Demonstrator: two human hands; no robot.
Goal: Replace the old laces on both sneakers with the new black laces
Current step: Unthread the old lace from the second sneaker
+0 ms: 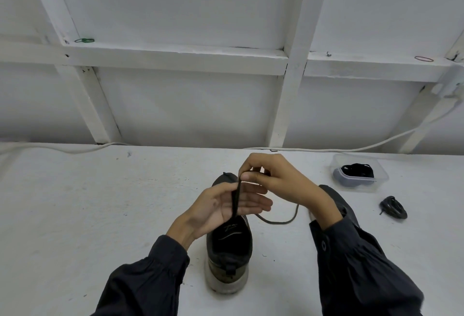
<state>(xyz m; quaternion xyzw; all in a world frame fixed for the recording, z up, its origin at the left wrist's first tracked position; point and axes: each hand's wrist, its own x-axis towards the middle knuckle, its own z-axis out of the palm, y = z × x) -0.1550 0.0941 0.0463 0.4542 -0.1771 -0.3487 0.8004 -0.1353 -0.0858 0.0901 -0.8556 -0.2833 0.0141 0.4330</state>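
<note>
— On the white table (100,215), what is being worked on, and which way is it set?

— A dark sneaker (229,248) is being stood in the middle, heel toward the person and toe away, so its long axis is being run straight out from the body. A second sneaker (339,202) is being largely hidden behind the right forearm.

— And the spares?

— Spare black laces (356,168) are being held in a clear plastic container (376,177) at the far right, well apart from the hands. A coiled lace bundle (393,208) is being left on the table just in front of it.

— How are the hands being used?

— The left hand (218,207) is being held flat, palm up and fingers straight, above the front of the sneaker, and a black lace (236,197) is being laid across it. The right hand (278,180) is being held just beyond and above, with the lace's upper part being pinched between thumb and fingertip. The lace is being hung nearly upright between the two, and its slack is being trailed in a loop to the sneaker's right.

— Old lace or new?

— That cannot be told; the eyelets are being covered by the left hand.

— What is the next move being governed by?

— By judgement, the eyelet rows are being kept directly below the hands, along the shoe's axis, so the lace would have to be worked straight down or up. The pinching right hand is the nearer guide.
</note>
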